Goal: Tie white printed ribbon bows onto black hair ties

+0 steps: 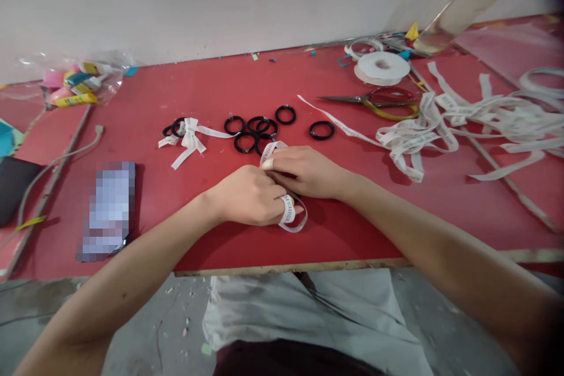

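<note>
My left hand (249, 195) and my right hand (304, 171) meet at the middle of the red table (176, 100). Both are closed on one strip of white printed ribbon (288, 214), which loops over my fingers and curls below the left hand. Just behind my hands lie several black elastic hair rings (258, 129). One ring further left bears a tied white ribbon bow (190, 136). Whether a ring is inside my hands is hidden.
A heap of cut white ribbon strips (462, 123) covers the right side. Scissors (379, 100) and a white ribbon spool (382, 66) lie behind it. A phone (109, 208) rests left, a plastic bag of coloured items (77, 83) at far left, a cable (61, 155) beside it.
</note>
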The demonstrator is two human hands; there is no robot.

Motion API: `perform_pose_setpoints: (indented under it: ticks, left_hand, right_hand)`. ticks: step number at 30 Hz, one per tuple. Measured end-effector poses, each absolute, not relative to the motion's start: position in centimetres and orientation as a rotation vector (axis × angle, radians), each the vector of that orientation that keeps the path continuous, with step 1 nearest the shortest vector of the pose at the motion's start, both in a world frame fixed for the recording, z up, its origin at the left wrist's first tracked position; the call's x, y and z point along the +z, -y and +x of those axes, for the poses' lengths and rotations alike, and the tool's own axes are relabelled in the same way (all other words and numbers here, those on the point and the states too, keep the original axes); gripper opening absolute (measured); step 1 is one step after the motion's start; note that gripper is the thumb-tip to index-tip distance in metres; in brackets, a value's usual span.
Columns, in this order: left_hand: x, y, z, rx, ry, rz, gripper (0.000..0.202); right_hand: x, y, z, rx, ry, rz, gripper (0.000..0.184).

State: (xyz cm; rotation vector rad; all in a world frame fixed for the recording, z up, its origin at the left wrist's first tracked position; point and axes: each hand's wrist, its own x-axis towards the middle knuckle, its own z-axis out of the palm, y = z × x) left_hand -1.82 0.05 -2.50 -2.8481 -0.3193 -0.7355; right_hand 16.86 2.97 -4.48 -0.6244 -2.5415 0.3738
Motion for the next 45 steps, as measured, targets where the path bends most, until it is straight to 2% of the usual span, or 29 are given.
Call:
perform_pose_setpoints:
  ticks: [23, 32, 45]
  left_hand:
    - [-2.34, 0.06, -1.79, -0.743, 0.317, -2.835, 0.037]
    - [-2.62, -0.20, -1.92, -0.549, 0.318, -2.873, 0.037]
    - [-2.70, -0.29, -1.93, -0.540, 0.295, -2.865, 0.035]
  right_hand:
    - [-4.48, -3.07, 16.89, 0.403, 2.538, -0.618, 0.034]
    - [-4.36, -3.04, 16.90, 0.404, 2.555, -0.624, 0.030]
    - [-4.32, -3.00, 16.87, 0.449, 2.562, -0.648, 0.031]
